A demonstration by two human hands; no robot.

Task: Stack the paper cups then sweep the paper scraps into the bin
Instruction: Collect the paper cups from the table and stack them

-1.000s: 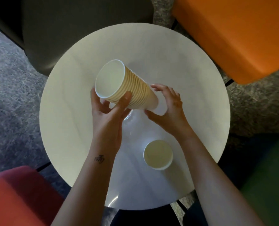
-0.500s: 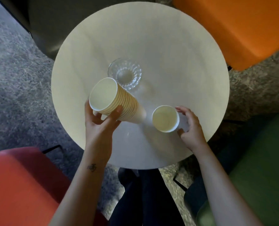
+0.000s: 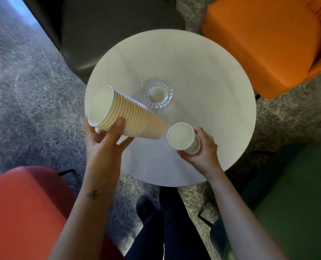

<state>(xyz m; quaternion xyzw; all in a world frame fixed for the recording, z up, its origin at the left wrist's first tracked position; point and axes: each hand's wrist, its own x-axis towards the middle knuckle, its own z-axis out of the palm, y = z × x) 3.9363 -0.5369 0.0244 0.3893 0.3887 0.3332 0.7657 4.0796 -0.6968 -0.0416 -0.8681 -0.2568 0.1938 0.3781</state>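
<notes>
Gripping tilted stack of paper cups (image 3: pixel 135 117) in left hand (image 3: pixel 103 149); just right of it, clasping single paper cup (image 3: pixel 182 136) (mouth up) in right hand (image 3: pixel 204 150).

A round pale table (image 3: pixel 202 72) on grey carpet (image 3: pixel 24 109) bears a clear ribbed glass dish (image 3: pixel 157 93) near its middle.

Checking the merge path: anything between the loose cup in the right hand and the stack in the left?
Nothing visible. The loose cup, gripped by the right hand, is beside the base end of the stack held by the left hand, with only bare table between. The glass stands farther back, off that line.
</notes>
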